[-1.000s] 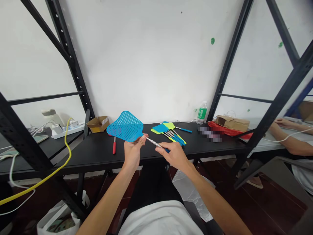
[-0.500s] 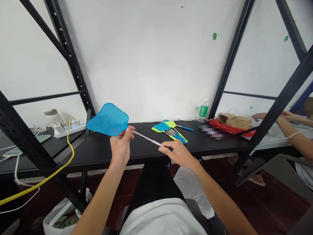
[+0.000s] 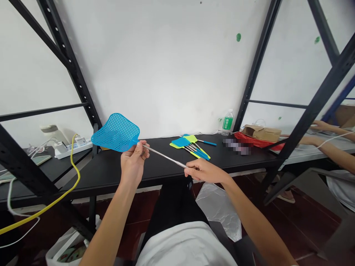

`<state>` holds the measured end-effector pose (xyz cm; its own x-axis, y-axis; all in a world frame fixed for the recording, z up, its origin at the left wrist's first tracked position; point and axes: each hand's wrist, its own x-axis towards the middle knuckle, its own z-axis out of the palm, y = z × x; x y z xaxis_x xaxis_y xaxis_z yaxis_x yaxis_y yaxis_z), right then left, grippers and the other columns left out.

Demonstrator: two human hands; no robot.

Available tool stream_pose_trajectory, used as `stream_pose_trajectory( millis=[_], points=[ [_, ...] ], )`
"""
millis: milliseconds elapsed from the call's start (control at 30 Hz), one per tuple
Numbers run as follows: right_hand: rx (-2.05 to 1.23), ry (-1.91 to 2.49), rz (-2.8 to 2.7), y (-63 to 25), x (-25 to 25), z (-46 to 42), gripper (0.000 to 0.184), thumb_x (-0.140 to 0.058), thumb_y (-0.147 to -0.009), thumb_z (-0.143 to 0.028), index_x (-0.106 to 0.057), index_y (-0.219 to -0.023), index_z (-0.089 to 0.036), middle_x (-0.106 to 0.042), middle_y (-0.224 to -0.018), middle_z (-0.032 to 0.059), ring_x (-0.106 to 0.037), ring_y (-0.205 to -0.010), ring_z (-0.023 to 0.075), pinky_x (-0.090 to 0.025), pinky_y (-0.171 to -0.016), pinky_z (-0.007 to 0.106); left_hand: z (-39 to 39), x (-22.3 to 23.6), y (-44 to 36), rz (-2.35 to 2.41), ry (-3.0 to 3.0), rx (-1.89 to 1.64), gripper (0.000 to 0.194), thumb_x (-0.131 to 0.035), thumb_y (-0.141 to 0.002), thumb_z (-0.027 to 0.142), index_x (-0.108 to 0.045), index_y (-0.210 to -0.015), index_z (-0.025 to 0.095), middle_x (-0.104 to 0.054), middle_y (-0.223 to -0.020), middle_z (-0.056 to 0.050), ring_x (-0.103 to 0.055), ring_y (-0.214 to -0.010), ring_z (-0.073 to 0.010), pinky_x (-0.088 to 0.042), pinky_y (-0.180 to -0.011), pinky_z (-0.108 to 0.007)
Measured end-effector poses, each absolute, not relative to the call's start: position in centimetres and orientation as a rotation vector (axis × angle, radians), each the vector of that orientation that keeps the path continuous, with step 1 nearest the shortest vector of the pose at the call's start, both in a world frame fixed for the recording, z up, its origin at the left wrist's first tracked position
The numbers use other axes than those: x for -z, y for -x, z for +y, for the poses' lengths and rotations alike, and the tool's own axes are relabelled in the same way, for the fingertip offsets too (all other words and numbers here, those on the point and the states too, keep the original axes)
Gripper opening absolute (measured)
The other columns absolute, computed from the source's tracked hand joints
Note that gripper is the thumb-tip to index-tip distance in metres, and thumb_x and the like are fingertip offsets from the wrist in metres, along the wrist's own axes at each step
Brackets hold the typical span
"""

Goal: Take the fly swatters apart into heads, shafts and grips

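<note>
Left hand (image 3: 133, 162): I read it pinching the blue fly swatter (image 3: 115, 133) at the neck, held above the surface (image 3: 238, 164)
Right hand (image 3: 201, 171): I read it pinching the steel handle (image 3: 163, 156) near its far end
Nearby: more fly swatters (image 3: 188, 145) lie piled on the surface, beside a water bottle (image 3: 227, 122)

A plastic water bottle (image 3: 227, 122) stands on the black worktop (image 3: 155, 173) — near it, a brown paper bag (image 3: 262, 133) on red plastic (image 3: 259, 146).
</note>
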<state>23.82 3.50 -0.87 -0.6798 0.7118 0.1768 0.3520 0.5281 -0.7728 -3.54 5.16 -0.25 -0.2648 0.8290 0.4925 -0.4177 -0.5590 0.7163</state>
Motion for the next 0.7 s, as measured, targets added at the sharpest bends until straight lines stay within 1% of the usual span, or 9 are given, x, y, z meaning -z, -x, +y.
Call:
stream_pose_trajectory(
  millis=[67,167,233,300,367,433,500,600,700],
  points=[
    [-1.078,0.853,-2.289,-23.7,0.8,3.4,0.039,-0.051,-0.100,-0.051,-0.065,-0.088,-0.016,-0.052,-0.059,-0.0039,-0.046,-0.051,0.0090,-0.034,-0.049,0.020,5.0,0.6,2.7,0.606,-1.207,-1.849,0.031,-0.082,-0.078,0.043,-0.077,-0.092,0.016,-0.069,-0.084,-0.005,-0.056,-0.066,-0.0094,-0.047,-0.058,-0.021],
    [-1.165,0.793,-2.260,-23.1,1.2,3.4,0.040,-0.050,-0.101,-0.052,-0.065,-0.097,-0.016,-0.050,-0.060,-0.0051,-0.045,-0.051,0.0084,-0.036,-0.048,0.019,4.5,1.3,1.1,0.697,-1.396,-1.647,0.033,-0.074,-0.086,0.047,-0.076,-0.094,0.015,-0.070,-0.081,-0.006,-0.058,-0.067,-0.0115,-0.047,-0.059,-0.022],
    [-1.169,0.757,-2.247,-22.7,1.7,3.6,0.042,-0.048,-0.102,-0.053,-0.065,-0.098,-0.015,-0.049,-0.059,-0.0053,-0.045,-0.050,0.0083,-0.038,-0.049,0.019,3.9,1.7,-0.1,0.735,-1.558,-1.454,0.036,-0.069,-0.089,0.050,-0.074,-0.091,0.014,-0.071,-0.081,-0.007,-0.059,-0.067,-0.0130,-0.048,-0.061,-0.024],
    [-1.157,0.741,-2.248,-22.4,2.1,3.8,0.046,-0.046,-0.102,-0.055,-0.067,-0.096,-0.015,-0.049,-0.060,-0.0046,-0.047,-0.052,0.0086,-0.041,-0.050,0.019,3.4,1.9,-1.2,0.746,-1.703,-1.284,0.038,-0.066,-0.092,0.050,-0.071,-0.085,0.014,-0.070,-0.074,-0.005,-0.059,-0.066,-0.0135,-0.047,-0.062,-0.025],
    [-1.146,0.741,-2.254,-22.3,2.5,4.0,0.049,-0.045,-0.102,-0.057,-0.068,-0.093,-0.014,-0.047,-0.061,-0.0041,-0.047,-0.053,0.0091,-0.043,-0.052,0.020,3.0,2.0,-1.8,0.758,-1.785,-1.197,0.037,-0.063,-0.094,0.049,-0.067,-0.080,0.015,-0.067,-0.064,-0.003,-0.059,-0.063,-0.0132,-0.045,-0.062,-0.024],
    [-1.136,0.752,-2.250,-22.3,2.6,4.1,0.050,-0.045,-0.102,-0.057,-0.069,-0.093,-0.014,-0.046,-0.062,-0.0042,-0.046,-0.054,0.0092,-0.044,-0.052,0.020,2.7,1.9,-1.9,0.774,-1.822,-1.163,0.036,-0.061,-0.096,0.047,-0.062,-0.078,0.015,-0.065,-0.061,-0.001,-0.057,-0.062,-0.0125,-0.043,-0.062,-0.024],
    [-1.127,0.750,-2.236,-22.4,2.5,4.1,0.049,-0.046,-0.101,-0.058,-0.068,-0.095,-0.014,-0.045,-0.062,-0.0045,-0.044,-0.055,0.0092,-0.044,-0.052,0.020,2.6,1.7,-1.6,0.772,-1.858,-1.100,0.035,-0.060,-0.097,0.046,-0.061,-0.079,0.016,-0.066,-0.065,-0.001,-0.057,-0.065,-0.0125,-0.043,-0.063,-0.023],
    [-1.144,0.743,-2.212,-22.4,2.3,4.0,0.050,-0.047,-0.100,-0.059,-0.068,-0.096,-0.014,-0.045,-0.063,-0.0046,-0.043,-0.055,0.0091,-0.043,-0.052,0.020,2.6,1.4,-0.9,0.735,-1.893,-0.954,0.029,-0.063,-0.096,0.044,-0.061,-0.089,0.017,-0.067,-0.075,-0.001,-0.059,-0.071,-0.0137,-0.045,-0.065,-0.024],
    [-1.170,0.726,-2.181,-22.3,2.2,4.0,0.051,-0.048,-0.100,-0.061,-0.068,-0.095,-0.014,-0.045,-0.062,-0.0048,-0.042,-0.054,0.0088,-0.042,-0.051,0.021,2.7,1.3,-0.6,0.700,-1.909,-0.933,0.027,-0.062,-0.096,0.043,-0.062,-0.095,0.017,-0.066,-0.078,-0.002,-0.060,-0.074,-0.0140,-0.047,-0.067,-0.024]
  ],
)
